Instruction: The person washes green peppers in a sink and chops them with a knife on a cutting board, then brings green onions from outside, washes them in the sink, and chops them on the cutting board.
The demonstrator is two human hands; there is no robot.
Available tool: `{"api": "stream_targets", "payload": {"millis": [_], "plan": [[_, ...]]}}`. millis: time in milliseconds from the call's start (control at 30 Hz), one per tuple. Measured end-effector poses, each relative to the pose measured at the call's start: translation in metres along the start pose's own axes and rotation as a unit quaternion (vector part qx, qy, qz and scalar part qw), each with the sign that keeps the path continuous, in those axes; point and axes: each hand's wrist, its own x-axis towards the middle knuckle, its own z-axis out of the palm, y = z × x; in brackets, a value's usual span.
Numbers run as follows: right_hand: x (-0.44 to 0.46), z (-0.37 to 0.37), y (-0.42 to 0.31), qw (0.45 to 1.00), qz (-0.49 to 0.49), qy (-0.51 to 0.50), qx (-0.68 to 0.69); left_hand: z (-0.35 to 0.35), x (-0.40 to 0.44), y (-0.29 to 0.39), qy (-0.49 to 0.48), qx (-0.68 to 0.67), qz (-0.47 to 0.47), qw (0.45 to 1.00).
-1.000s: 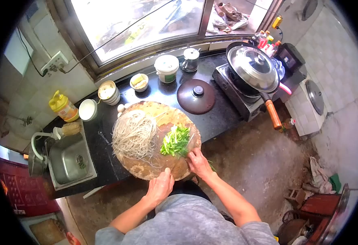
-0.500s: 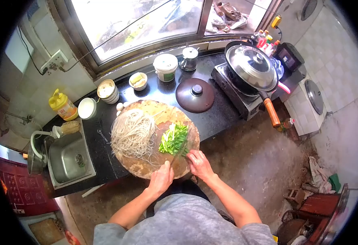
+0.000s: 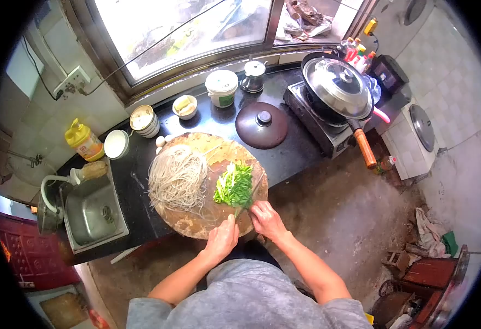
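Observation:
On a round wooden chopping board [image 3: 188, 223], a pile of chopped green vegetable [image 3: 234, 185] lies at the right. Beside it, to the left, is a heap of thin greyish noodles [image 3: 178, 178]. My right hand [image 3: 268, 220] is closed around a knife [image 3: 258, 189], its blade slanting up along the right side of the pile; the handle is mostly hidden. At the board's near edge my left hand [image 3: 222, 239] is closed, fingertips pinching what look like green stalks close to the blade. The stalks are small and partly covered.
A brown lid [image 3: 262, 125] lies behind the board. At the right a covered wok [image 3: 336, 90] sits on a gas stove [image 3: 328, 134], its wooden handle [image 3: 365, 148] jutting forward. Bowls [image 3: 144, 122], a white tub [image 3: 222, 88] and eggs [image 3: 160, 141] stand behind. A sink [image 3: 92, 211] is at the left.
My left hand has shifted slightly right and up, closer to my right hand. The knife blade now shows along the pile's right side. The pile of greens looks little changed.

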Motion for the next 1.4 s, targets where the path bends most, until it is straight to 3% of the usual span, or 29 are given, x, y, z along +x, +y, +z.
{"api": "stream_targets", "payload": {"millis": [133,333,433,667,800,933,1033,1100,1200,1333,1400], "plan": [[-0.005,-0.001,0.0,1.0,-0.013,0.022,-0.003,-0.006,-0.003,-0.002,0.033,-0.022,0.002,0.999],[0.003,0.006,-0.004,0.998,0.053,-0.015,0.002,-0.044,-0.024,0.014,-0.064,-0.015,-0.008,0.998],[-0.003,0.012,0.003,0.999,0.029,-0.021,-0.014,-0.044,-0.024,0.016,-0.096,-0.006,-0.031,0.995],[-0.006,-0.003,-0.003,1.0,-0.003,0.004,-0.012,-0.002,-0.004,0.008,-0.015,-0.006,-0.018,1.0],[-0.008,-0.006,0.001,0.999,-0.022,0.0,-0.039,-0.012,-0.009,-0.001,0.005,-0.012,0.006,1.0],[-0.007,0.008,0.003,0.998,0.053,-0.016,-0.011,-0.037,-0.021,0.015,-0.042,-0.002,0.002,0.999],[-0.008,0.01,0.007,0.995,0.022,-0.052,-0.088,-0.036,-0.026,0.016,-0.071,-0.009,-0.017,0.997],[-0.008,0.007,0.004,0.997,0.002,0.006,-0.071,-0.03,-0.023,0.016,-0.078,0.001,-0.033,0.996],[-0.014,0.0,0.0,0.998,-0.011,0.027,-0.052,-0.002,-0.021,0.007,-0.009,0.003,-0.002,1.0],[-0.013,0.002,0.007,0.998,-0.03,0.031,-0.036,-0.004,-0.016,0.0,0.007,-0.012,-0.004,1.0],[-0.008,0.009,0.005,1.0,0.01,0.015,-0.013,-0.015,-0.018,0.0,0.018,-0.018,0.005,1.0]]}}
